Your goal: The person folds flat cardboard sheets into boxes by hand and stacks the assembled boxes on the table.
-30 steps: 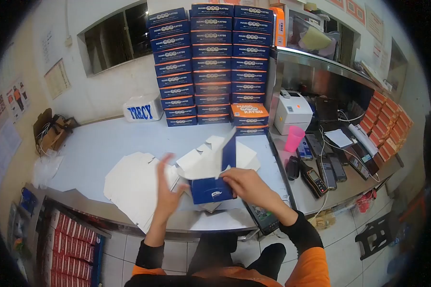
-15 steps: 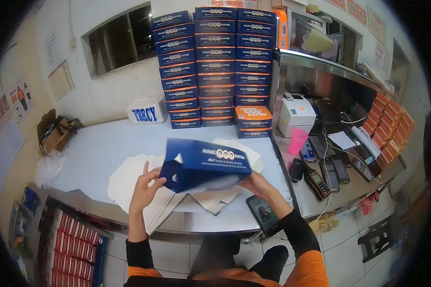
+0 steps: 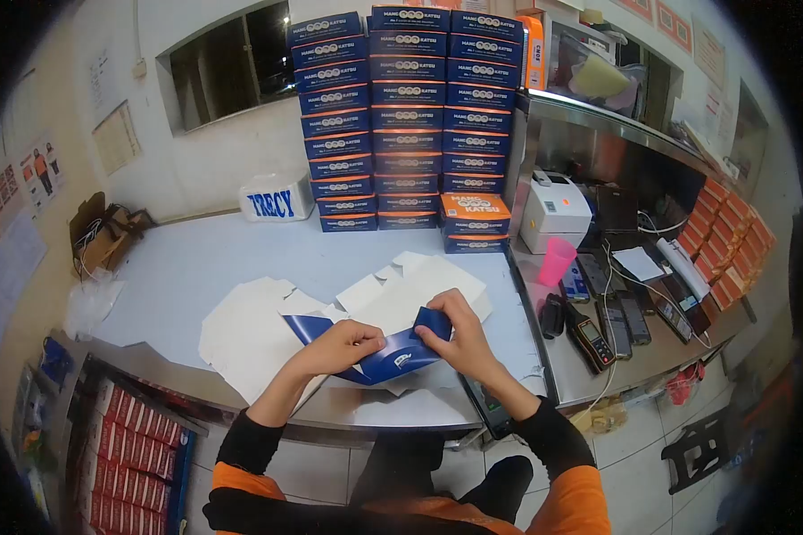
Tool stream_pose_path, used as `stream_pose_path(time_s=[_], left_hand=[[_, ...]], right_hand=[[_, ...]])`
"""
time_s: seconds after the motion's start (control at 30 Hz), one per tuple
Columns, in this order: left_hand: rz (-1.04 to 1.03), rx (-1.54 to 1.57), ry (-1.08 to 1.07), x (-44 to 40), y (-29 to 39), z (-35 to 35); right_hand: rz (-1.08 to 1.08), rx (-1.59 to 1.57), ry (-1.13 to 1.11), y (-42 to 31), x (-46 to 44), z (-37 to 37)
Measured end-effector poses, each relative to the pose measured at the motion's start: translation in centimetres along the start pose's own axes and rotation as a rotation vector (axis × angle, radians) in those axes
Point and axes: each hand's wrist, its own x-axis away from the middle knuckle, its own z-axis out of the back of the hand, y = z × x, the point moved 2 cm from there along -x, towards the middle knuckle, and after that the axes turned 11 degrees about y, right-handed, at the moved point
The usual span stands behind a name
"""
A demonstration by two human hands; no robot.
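Between my hands is a dark blue cardboard box [image 3: 400, 358], partly folded, with a small white logo on the side facing me. My left hand [image 3: 341, 346] is closed on its left part, thumb and fingers pinching the board. My right hand [image 3: 458, 337] grips a raised blue flap at its right end. Beneath and behind the box lie flat white cardboard blanks [image 3: 245, 334], some partly overlapped. Another pale blank [image 3: 410, 299] shows just beyond my hands. The far side of the box is hidden from me.
Tall stacks of folded blue and orange boxes [image 3: 407, 143] stand at the table's back. A white wrapped pack [image 3: 277, 200] sits left of them. On the right counter are a label printer [image 3: 555, 212], a pink cup [image 3: 557, 260] and several phones. A phone [image 3: 494, 412] lies at the front edge.
The box has come down toward me and turned, so its printed lettered face no longer shows. Both hands have moved closer together and now pinch its edge and flap.
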Motion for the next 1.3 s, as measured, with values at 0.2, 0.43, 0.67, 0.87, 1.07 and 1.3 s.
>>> stream_pose_path(time_s=[0.2,0.43,0.67,0.87,1.07,1.3], left_hand=[[-0.058,-0.016,-0.033,0.2,0.2,-0.6],[-0.805,-0.498,0.576,1.2,3.5,-0.4],[-0.537,-0.314,1.064,3.2,-2.6,-2.2],[-0.245,-0.145,1.105,2.4,-0.9,-2.0],[-0.353,-0.069,0.812,1.7,-3.1,-1.8],[-0.359,-0.419,0.799,2.5,-1.7,-2.1]], right_hand=[[0.177,0.008,-0.172,0.3,-0.4,0.0],[-0.095,0.082,-0.238,-0.5,-0.6,-0.3],[0.011,0.021,-0.129,0.3,0.0,0.4],[0.075,0.153,-0.123,-0.6,-0.1,-0.4],[0.254,0.329,-0.042,-0.6,1.1,-2.3],[0.203,0.340,-0.004,0.3,1.0,-3.3]])
